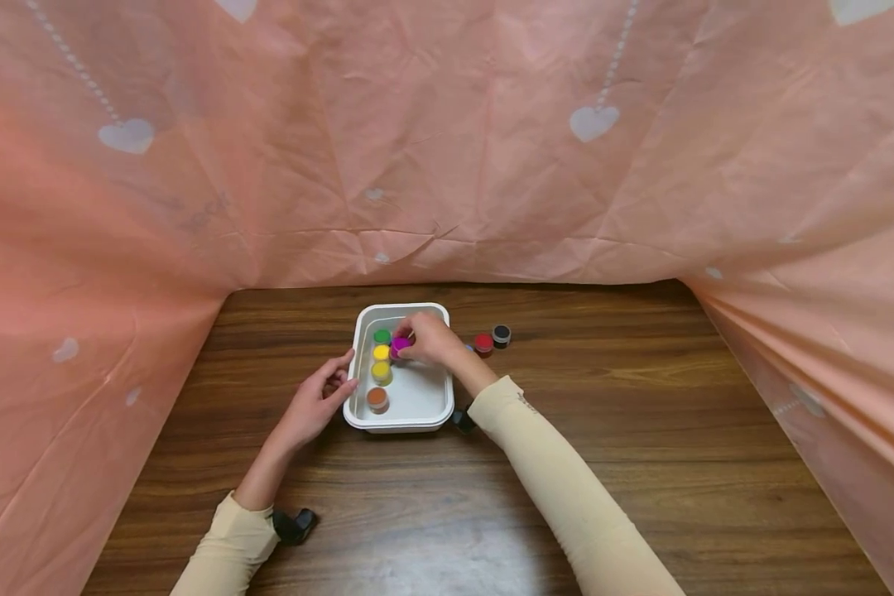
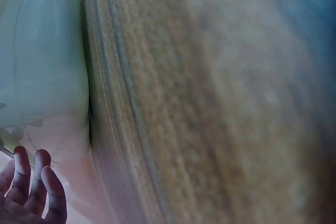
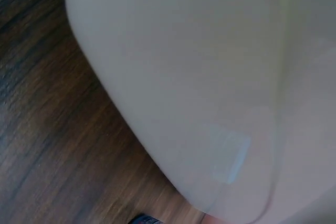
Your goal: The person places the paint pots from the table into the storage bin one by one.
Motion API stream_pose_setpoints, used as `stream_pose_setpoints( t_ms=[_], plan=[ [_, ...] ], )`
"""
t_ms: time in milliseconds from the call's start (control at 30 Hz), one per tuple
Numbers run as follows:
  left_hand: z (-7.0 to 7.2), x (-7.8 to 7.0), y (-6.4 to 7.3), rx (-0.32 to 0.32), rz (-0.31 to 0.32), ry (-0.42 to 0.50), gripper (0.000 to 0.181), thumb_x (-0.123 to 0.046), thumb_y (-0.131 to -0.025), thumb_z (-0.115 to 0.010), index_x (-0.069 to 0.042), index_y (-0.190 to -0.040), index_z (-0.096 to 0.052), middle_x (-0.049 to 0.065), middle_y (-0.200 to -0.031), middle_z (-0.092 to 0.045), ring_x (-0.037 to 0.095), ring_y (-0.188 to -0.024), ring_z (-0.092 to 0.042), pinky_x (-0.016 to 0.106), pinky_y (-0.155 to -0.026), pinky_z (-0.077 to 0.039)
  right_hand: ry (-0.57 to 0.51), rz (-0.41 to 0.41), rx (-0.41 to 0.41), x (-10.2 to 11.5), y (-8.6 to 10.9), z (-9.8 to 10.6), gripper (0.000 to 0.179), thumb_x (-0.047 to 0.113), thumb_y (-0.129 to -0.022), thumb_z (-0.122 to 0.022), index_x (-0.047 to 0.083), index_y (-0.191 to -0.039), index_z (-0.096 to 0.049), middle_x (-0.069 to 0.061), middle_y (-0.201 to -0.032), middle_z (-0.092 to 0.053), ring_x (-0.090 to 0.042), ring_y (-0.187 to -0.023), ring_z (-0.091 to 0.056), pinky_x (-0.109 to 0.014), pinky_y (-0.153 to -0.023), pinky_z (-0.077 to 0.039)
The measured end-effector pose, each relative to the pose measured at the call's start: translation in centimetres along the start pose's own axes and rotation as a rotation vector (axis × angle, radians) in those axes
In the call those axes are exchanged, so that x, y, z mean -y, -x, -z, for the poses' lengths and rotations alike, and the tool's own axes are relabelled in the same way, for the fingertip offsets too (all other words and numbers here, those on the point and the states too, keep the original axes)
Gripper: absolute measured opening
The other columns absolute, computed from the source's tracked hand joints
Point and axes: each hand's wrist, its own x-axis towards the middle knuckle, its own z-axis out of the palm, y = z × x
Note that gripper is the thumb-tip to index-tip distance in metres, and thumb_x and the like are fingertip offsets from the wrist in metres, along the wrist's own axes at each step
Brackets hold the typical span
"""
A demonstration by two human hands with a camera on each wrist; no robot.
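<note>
On the wooden table [image 1: 603, 463] I have the white plastic tray [image 1: 426, 406], the left hand [image 1: 319, 399] at its left rim with fingers loosely bent and apart, and the right hand [image 1: 432, 338] inside it, pinching the purple pot [image 1: 400, 346] just beside the green pot [image 1: 382, 336] and the bright yellow pot [image 1: 382, 353]. I judge that this step is setting a second column; the next move calls for gentle release without pushing the neighbours, then reaching to the red pot [image 1: 483, 343] outside, at right.
</note>
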Motion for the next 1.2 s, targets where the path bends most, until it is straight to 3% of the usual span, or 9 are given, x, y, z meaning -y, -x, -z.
stream_pose_setpoints(
  t_ms=[533,867,1200],
  plan=[
    [0.0,-0.3,0.0,0.003,0.000,0.005,0.048,-0.004,-0.103,-0.062,0.009,-0.147,-0.050,0.017,-0.103,-0.057,0.018,-0.094,-0.053,0.022,-0.083,-0.047,0.029,0.011,0.000,-0.2,0.0,0.1,0.026,0.009,-0.088,-0.082,0.005,-0.113,-0.078,-0.008,-0.107,-0.077,-0.021,-0.100,-0.067,-0.032,-0.091,-0.054],
    [-0.5,3.4,-1.1,-0.009,0.011,-0.026,0.052,-0.012,-0.105,-0.062,0.000,-0.153,-0.048,0.015,-0.108,-0.059,0.021,-0.098,-0.053,0.023,-0.085,-0.046,0.028,0.002,0.003,-0.2,-0.2,0.3,0.025,0.009,-0.087,-0.083,0.004,-0.111,-0.079,-0.008,-0.105,-0.078,-0.022,-0.100,-0.070,-0.031,-0.092,-0.055],
    [-0.4,3.8,-1.2,-0.008,-0.013,0.007,0.052,-0.015,-0.104,-0.063,-0.001,-0.152,-0.049,0.013,-0.105,-0.059,0.017,-0.096,-0.054,0.021,-0.084,-0.047,0.107,0.000,-0.022,0.1,-0.5,-0.2,0.022,0.012,-0.083,-0.085,0.007,-0.104,-0.080,-0.006,-0.096,-0.078,-0.022,-0.093,-0.066,-0.033,-0.088,-0.053]
  ],
)
